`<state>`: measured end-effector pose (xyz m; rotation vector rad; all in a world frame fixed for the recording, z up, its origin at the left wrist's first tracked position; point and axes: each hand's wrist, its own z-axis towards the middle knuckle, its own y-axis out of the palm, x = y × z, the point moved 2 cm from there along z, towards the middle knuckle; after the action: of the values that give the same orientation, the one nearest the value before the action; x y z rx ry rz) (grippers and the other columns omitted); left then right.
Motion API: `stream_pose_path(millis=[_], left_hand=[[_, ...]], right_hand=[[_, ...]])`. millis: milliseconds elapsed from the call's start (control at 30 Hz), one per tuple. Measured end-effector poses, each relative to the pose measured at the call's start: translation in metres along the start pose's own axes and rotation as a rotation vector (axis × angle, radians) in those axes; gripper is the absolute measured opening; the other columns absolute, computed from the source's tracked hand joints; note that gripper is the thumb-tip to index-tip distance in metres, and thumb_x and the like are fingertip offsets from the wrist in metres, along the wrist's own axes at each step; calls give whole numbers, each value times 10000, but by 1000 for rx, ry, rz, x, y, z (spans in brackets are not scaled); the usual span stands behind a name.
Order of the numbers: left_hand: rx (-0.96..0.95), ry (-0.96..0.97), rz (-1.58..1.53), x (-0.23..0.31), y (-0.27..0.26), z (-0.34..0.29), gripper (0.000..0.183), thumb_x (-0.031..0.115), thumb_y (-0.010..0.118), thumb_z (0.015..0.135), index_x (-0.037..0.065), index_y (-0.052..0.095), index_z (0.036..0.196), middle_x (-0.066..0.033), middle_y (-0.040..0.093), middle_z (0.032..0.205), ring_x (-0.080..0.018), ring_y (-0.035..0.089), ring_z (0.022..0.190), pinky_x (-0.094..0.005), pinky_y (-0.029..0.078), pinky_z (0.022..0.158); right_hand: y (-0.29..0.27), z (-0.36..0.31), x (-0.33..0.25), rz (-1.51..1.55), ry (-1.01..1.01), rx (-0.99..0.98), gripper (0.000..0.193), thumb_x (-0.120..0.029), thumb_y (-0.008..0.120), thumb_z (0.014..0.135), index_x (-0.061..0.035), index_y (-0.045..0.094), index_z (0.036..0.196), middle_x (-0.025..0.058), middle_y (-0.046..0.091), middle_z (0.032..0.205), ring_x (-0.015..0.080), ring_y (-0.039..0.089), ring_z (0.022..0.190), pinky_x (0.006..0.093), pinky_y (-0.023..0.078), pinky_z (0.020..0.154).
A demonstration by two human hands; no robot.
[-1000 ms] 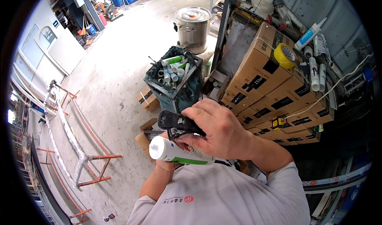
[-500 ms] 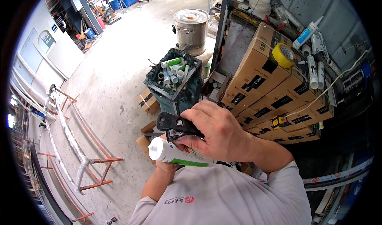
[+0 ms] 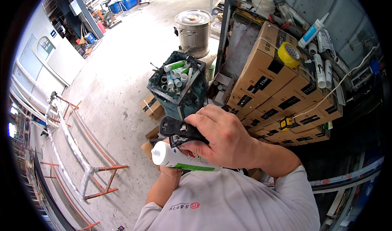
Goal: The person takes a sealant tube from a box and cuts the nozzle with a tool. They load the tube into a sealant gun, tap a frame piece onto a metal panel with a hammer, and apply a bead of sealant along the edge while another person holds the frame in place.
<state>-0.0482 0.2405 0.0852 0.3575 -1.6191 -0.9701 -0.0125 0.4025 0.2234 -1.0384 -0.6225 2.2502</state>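
Note:
In front of my chest, a white and green sealant cartridge (image 3: 192, 162) lies tilted sideways, its stubby white tip toward the left. My left hand (image 3: 170, 171) grips it from below, with most of its fingers hidden behind the tube. Above it, my right hand (image 3: 222, 133) is closed around a black hand tool (image 3: 178, 128) with a rounded end and a screw; its exact kind is unclear. The tool sits just over the cartridge's shoulder, close to the tip. Whether the two touch I cannot tell.
Ahead stands a dark-lined bin (image 3: 175, 98) holding several used cartridges. Behind it is a lidded metal pot (image 3: 194, 33). Stacked cardboard boxes (image 3: 261, 76) fill the right, with yellow tape (image 3: 289, 55) on top. A trestle frame (image 3: 87, 169) stands at left.
The view has shifted slightly. Both hands keep nearly the same hold, and the black tool stays over the cartridge.

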Motion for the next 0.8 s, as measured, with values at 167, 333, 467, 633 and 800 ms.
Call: stream_pose_path(millis=[167, 333, 467, 633, 800], left_hand=[[-84, 19, -180, 4, 14, 1, 495, 308, 573, 935, -85, 591, 1236, -226, 662, 1176, -325, 680, 1040, -423, 565, 928], [-145, 40, -173, 1, 7, 2, 554, 348, 573, 923, -89, 568, 1264, -239, 640, 1218, -341, 661, 1092, -447, 541, 982], [-207, 145, 47, -1, -8, 7, 572, 368, 585, 907, -87, 574, 1255, -223, 655, 1192, -326, 678, 1035, -425, 559, 930], [-173, 155, 77, -1, -4, 7, 567, 383, 601, 894, -72, 588, 1232, -204, 670, 1162, -293, 690, 980, -394, 572, 876], [-40, 82, -46, -2, 0, 9, 562, 391, 613, 884, -42, 585, 1241, -199, 665, 1167, -286, 686, 1006, -395, 568, 894]], right_hand=[[-1, 0, 1, -3, 12, 7, 423, -186, 830, 744, 27, 613, 1039, 152, 595, 855, 327, 602, 769, 411, 513, 675], [-1, 0, 1, -8, 11, 21, 420, -175, 830, 738, 26, 616, 1038, 151, 596, 857, 324, 604, 762, 412, 514, 671], [-1, 1, 1, -11, 17, 24, 420, -174, 831, 734, 23, 618, 1037, 146, 595, 851, 321, 603, 758, 410, 513, 668], [-1, 3, 2, -6, 16, 24, 421, -185, 833, 738, 21, 620, 1036, 139, 594, 846, 320, 603, 751, 407, 511, 664], [-1, 4, 3, 8, 32, 15, 422, -209, 839, 742, 18, 621, 1023, 141, 597, 845, 318, 609, 754, 402, 508, 659]])
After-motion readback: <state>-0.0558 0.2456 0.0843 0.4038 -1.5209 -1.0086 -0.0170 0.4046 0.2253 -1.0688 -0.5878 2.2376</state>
